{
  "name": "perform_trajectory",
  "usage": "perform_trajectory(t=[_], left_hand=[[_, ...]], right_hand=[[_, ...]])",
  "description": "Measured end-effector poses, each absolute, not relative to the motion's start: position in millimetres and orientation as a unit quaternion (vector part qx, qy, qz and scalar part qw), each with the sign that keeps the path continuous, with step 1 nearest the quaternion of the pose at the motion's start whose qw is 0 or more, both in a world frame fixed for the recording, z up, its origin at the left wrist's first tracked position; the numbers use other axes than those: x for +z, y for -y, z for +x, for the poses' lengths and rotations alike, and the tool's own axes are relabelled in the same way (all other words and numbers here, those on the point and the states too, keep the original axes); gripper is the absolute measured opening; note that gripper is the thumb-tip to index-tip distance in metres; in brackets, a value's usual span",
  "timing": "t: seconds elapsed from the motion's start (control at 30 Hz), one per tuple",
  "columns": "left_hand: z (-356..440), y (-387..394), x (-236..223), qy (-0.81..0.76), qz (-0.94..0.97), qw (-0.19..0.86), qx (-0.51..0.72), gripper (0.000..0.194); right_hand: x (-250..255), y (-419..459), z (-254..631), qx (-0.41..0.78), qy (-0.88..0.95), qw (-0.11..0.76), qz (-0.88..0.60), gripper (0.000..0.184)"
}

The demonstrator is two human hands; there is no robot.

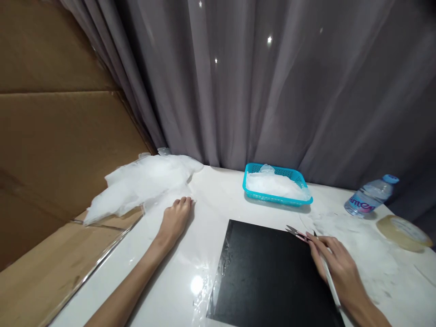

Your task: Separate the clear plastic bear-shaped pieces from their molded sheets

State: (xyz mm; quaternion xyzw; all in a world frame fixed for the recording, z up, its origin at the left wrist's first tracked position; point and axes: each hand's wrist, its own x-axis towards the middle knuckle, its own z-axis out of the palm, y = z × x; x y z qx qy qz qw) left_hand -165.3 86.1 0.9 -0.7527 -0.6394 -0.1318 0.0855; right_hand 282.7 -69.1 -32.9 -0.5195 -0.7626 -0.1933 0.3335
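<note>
My right hand [335, 265] holds a pair of thread snips [296, 233], their two metal blades apart over the far right part of a black board [269, 272]. A slim white stick with a dark tip [329, 277], perhaps a pen or craft knife, lies in the same hand. On the left, my left hand [177, 218] rests on the table with fingers curled, just right of a pile of thin white sheets [143, 181]. A tiny pale bit shows at its fingertips, too small to name. Clear film or tape covers the board's left edge.
A blue plastic basket [277, 197] with white sheets stands by the grey curtain [231, 91]. At right are a water bottle [371, 195], a tape roll [405, 234] and white scraps [361, 245] on the white table [170, 281]. Cardboard [61, 150] borders the left side.
</note>
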Motion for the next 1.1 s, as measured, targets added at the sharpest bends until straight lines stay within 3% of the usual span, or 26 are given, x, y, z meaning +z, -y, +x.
perform_trajectory(t=[0.13,0.3,0.63,0.73,0.87,0.97,1.1], left_hand=[[-155.4,-76.2,12.4,0.663,-0.727,0.091,-0.154,0.038],[-111.3,-39.8,22.3,0.635,-0.748,0.054,-0.183,0.034],[3.5,48.1,-5.4,0.41,-0.885,0.004,-0.221,0.026],[16.0,62.0,9.6,0.362,-0.887,-0.091,-0.271,0.025],[14.5,50.8,66.0,0.379,-0.794,-0.319,-0.352,0.028],[1.0,22.0,94.0,0.403,-0.729,-0.373,-0.409,0.036],[-28.3,-17.8,71.8,0.475,-0.647,-0.398,-0.445,0.045]], right_hand=[[-31.5,69.7,273.9,-0.185,0.77,0.344,-0.504,0.036],[-28.8,74.5,266.1,-0.172,0.777,0.351,-0.492,0.036],[-29.2,92.3,241.6,-0.095,0.828,0.326,-0.446,0.052],[-28.4,96.4,234.2,-0.074,0.826,0.327,-0.454,0.061],[-26.6,94.7,233.0,-0.015,0.787,0.359,-0.501,0.06],[-25.3,89.7,236.8,0.018,0.749,0.38,-0.543,0.055],[-26.7,83.0,240.7,0.091,0.724,0.381,-0.567,0.034]])
